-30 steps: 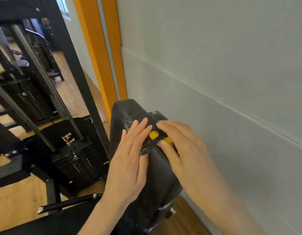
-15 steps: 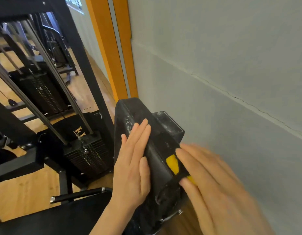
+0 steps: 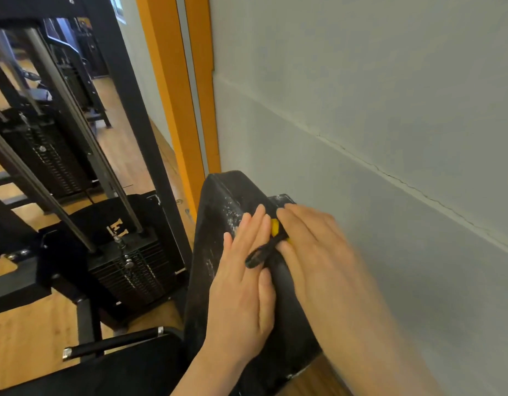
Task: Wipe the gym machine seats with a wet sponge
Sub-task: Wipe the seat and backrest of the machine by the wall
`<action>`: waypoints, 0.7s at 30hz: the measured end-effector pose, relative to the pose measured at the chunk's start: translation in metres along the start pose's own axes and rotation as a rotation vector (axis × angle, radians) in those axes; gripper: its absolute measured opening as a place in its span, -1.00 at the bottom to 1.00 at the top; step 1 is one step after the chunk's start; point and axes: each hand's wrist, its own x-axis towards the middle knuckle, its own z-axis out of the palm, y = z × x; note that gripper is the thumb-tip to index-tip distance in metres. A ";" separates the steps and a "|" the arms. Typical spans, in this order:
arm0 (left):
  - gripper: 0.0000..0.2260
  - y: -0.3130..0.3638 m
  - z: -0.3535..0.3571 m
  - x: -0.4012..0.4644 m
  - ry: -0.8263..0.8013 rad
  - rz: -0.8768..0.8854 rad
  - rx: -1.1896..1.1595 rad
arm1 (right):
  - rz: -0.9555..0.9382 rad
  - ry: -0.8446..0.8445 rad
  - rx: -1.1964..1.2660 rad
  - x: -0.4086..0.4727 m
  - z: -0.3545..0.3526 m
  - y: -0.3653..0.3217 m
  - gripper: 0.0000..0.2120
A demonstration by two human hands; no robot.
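Sponge [image 3: 275, 227], yellow with a dark scouring face, sits under the right hand [image 3: 312, 247], pinched between its fingertips and thumb against the upper edge of the black backrest pad [image 3: 218, 212]. Only a sliver of yellow shows between the two hands, with a dark floppy corner poking out toward the left hand. The right-hand fingers [image 3: 292, 215] are bent down over it, pressing it onto the pad, so that hand is the working one and the nearer to the sponge.

The left hand [image 3: 241, 284] lies flat on the pad's broad face, just beside the sponge, fingers straight and together, gripping nothing; it looks to be steadying the pad.

What the next stroke turns on: the pad's long axis runs from the fingers down and toward the person, tilted, with its narrow top edge beyond the fingertips near the orange door frame [image 3: 173, 104]. Unwiped length probably lies below the right fingers, along the side facing the grey wall [image 3: 390, 110], which stands close by.

White flecks, likely suds or residue, speckle the pad just ahead of the left fingertips. The vinyl there looks dull, scuffed and damp.
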 end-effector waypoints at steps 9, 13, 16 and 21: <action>-0.57 -0.057 -0.048 0.048 -0.108 0.039 0.171 | -0.024 -0.024 0.055 0.018 0.001 -0.009 -0.65; -0.61 -0.071 -0.030 0.046 -0.066 0.090 0.090 | -0.149 0.005 -0.002 0.001 -0.016 -0.006 -0.44; -0.62 -0.074 -0.016 0.048 0.019 0.074 -0.026 | -0.151 0.028 -0.049 0.029 0.002 -0.012 -0.62; -0.61 -0.082 -0.010 0.049 0.061 0.134 -0.029 | -0.157 -0.036 -0.047 0.026 -0.004 -0.010 -0.60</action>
